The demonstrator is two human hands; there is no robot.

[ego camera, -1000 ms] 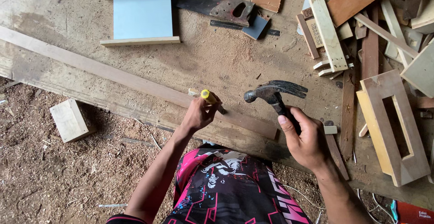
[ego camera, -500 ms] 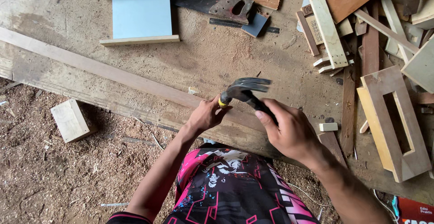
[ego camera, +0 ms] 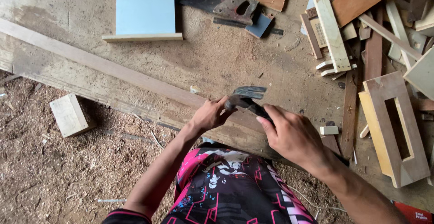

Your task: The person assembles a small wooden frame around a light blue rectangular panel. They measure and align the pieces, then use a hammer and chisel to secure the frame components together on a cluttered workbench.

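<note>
the right hand [ego camera: 291,136] is closed around the dark handle of a claw hammer [ego camera: 246,98], wrist bent inward; the hammer head lies low over the long wooden plank [ego camera: 113,70], claw pointing away; the left hand [ego camera: 211,114] is curled beside the head, fingertips pinched on something hidden, i cannot tell what; both forearms reach forward over the sawdust.

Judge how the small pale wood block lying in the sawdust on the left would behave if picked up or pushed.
The wood block looks solid and squared, so it is probably stiff and light for its size. It lies flat on a broad face, so it should slide rather than roll or tip. The loose sawdust around it may make it drag unevenly.
</note>
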